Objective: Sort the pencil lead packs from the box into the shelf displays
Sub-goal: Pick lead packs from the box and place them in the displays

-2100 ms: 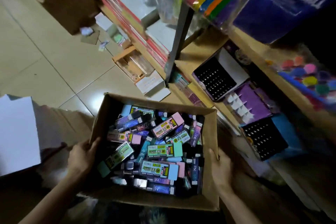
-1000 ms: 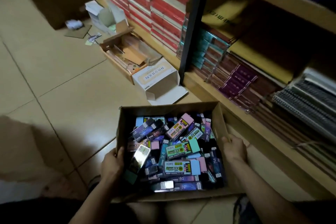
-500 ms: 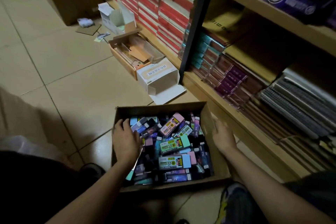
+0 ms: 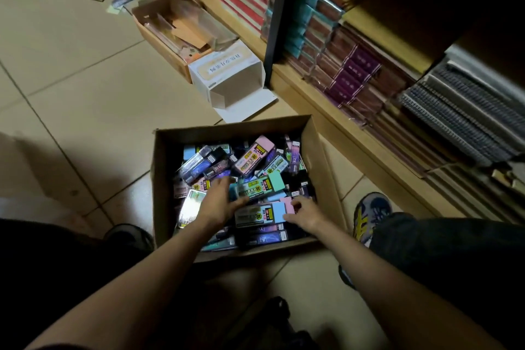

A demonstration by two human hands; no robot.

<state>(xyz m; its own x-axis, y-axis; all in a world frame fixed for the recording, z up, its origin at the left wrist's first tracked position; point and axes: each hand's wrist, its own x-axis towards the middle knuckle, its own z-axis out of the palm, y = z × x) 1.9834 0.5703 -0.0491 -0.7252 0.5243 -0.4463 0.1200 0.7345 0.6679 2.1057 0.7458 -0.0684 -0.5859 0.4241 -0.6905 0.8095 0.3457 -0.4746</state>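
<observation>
Pencil lead packs (image 4: 257, 163) fill an open cardboard box (image 4: 159, 179) in a loose, mixed heap of pink, blue, green and purple cases. The box stands on the tiled floor (image 4: 71, 79), just beside the wooden shelf (image 4: 326, 105).

The left hand (image 4: 218, 202) lies palm down on the heap at the near left of the box. Its fingers are straight, its thumb is spread to the right, and it holds nothing. The right hand (image 4: 305, 213) is at the near right, fingers curled over the capped end of a blue-capped pack (image 4: 255, 214) with the thumb at the pack's near edge. Whether it actually grips the pack cannot be told. The two hands are near each other but apart.

Beyond the box a white carton (image 4: 227, 74) lies open on its side against the black shelf upright (image 4: 279, 8), touching an open cardboard tray (image 4: 170, 25) of brown card pieces. The bottom shelf tier carries purple boxed stock (image 4: 358, 71) and spiral notebooks (image 4: 460, 111). A shoe (image 4: 369, 213) rests on the floor between box and shelf.
</observation>
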